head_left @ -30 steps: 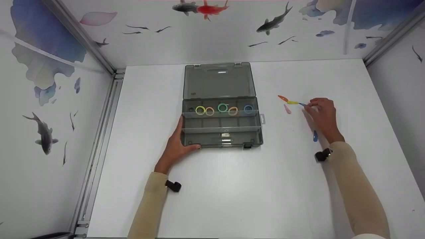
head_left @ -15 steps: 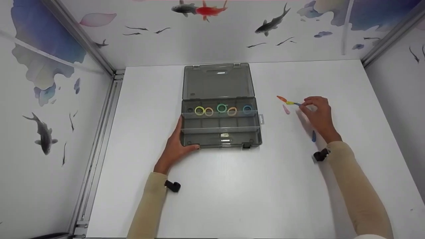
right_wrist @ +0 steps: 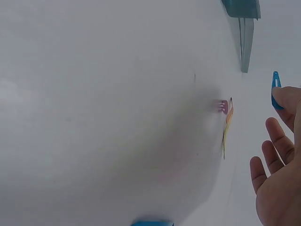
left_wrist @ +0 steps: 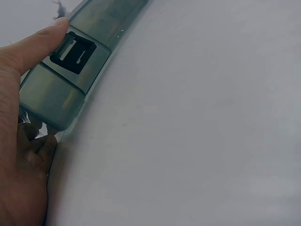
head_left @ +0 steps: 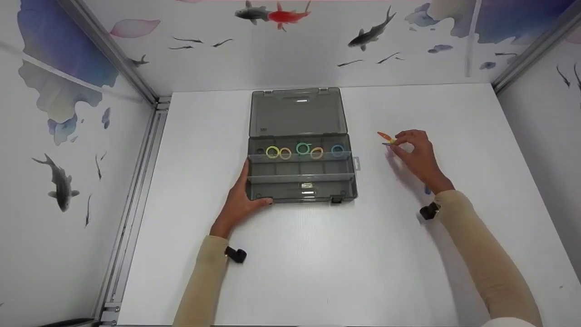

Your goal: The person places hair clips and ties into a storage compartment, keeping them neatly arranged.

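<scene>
My right hand (head_left: 417, 152) pinches a blue snap hair clip (right_wrist: 275, 89) between thumb and forefinger, held above the table; the other fingers are loosely bent. Close by lie an orange hair clip (head_left: 385, 136), a yellow hair clip (head_left: 393, 141), partly covered by the fingers, and a pink hair clip (right_wrist: 224, 106). A second blue hair clip (head_left: 427, 190) lies beneath the right wrist, partly hidden. My left hand (head_left: 238, 202) grips the front left corner of a smoky clear organizer box (head_left: 297, 118), thumb on its front face, fingers along its left side.
The box stands with its lid folded back. Its rear row holds several coloured rings, among them a yellow ring (head_left: 267, 152) and a green ring (head_left: 297, 149); two other rows lie in front. Printed panels in metal frames bound the white table (head_left: 295, 272).
My right hand has moved left with the blue hair clip, past the yellow one, and now covers the pink one from above. The left hand stays on the box.
</scene>
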Demonstrator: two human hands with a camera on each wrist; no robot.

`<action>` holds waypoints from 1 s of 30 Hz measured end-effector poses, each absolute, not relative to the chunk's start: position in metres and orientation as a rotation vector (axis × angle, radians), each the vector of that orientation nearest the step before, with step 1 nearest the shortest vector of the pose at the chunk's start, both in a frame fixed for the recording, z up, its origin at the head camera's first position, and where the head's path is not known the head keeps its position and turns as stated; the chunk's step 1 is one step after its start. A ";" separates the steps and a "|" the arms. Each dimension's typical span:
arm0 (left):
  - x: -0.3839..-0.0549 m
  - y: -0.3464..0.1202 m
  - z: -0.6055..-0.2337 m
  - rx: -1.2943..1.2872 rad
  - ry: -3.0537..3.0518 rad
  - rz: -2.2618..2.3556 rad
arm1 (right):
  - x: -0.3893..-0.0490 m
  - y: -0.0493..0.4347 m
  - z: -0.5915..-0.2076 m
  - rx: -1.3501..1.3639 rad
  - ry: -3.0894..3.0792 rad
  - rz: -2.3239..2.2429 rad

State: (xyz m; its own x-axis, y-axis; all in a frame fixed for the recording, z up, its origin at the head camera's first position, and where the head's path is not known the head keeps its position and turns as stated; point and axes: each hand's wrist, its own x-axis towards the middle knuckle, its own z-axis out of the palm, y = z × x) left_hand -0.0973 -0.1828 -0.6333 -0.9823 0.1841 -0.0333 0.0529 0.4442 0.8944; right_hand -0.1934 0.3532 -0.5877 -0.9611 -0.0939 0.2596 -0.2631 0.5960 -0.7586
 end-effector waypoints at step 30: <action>-0.097 -0.184 -0.634 0.221 2.547 1.592 | -0.197 0.289 -0.581 0.591 -2.632 1.286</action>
State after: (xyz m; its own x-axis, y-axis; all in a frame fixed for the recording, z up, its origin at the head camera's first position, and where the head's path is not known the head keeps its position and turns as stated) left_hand -0.0974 -0.1840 -0.6342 -0.9809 0.1920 -0.0318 0.0556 0.4329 0.8997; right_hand -0.1967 0.2887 -0.5814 -0.9104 -0.2809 0.3037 -0.4122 0.5540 -0.7233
